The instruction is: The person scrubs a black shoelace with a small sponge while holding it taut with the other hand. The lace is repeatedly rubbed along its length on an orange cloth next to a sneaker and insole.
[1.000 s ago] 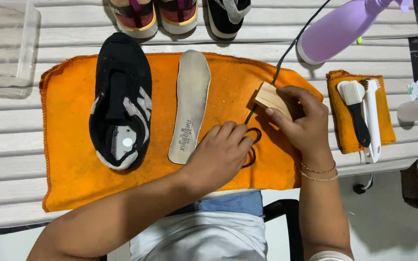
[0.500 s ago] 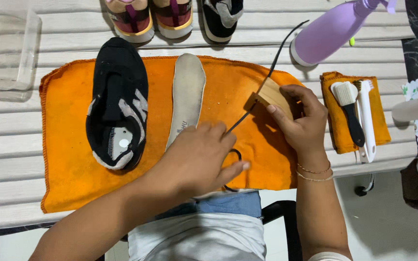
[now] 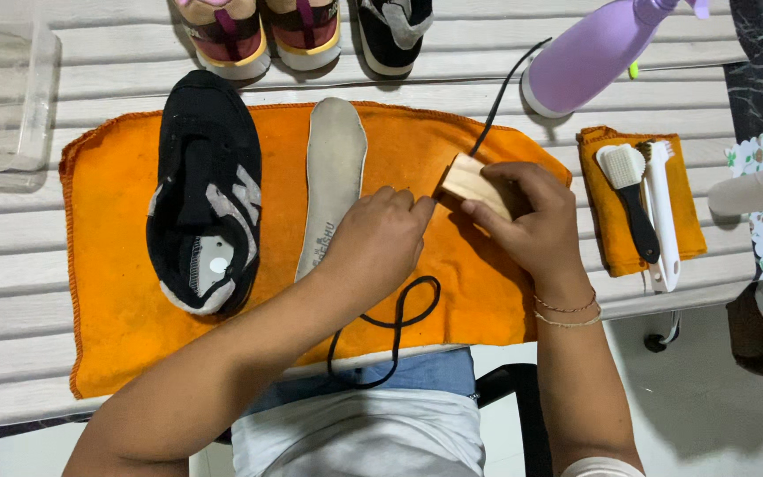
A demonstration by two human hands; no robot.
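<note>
Head view. Right hand [image 3: 532,225] closed around a wooden brush block [image 3: 470,181] at the 2 o'clock part of the orange towel [image 3: 117,318]. Left hand [image 3: 381,243], fingers curled together, pins the black shoelace [image 3: 399,322] beside the grey insole [image 3: 333,168]; black shoe [image 3: 205,190] at 9 o'clock. Good practice would seem to be keeping the lace taut and flat, brushing with short strokes along its length.
</note>
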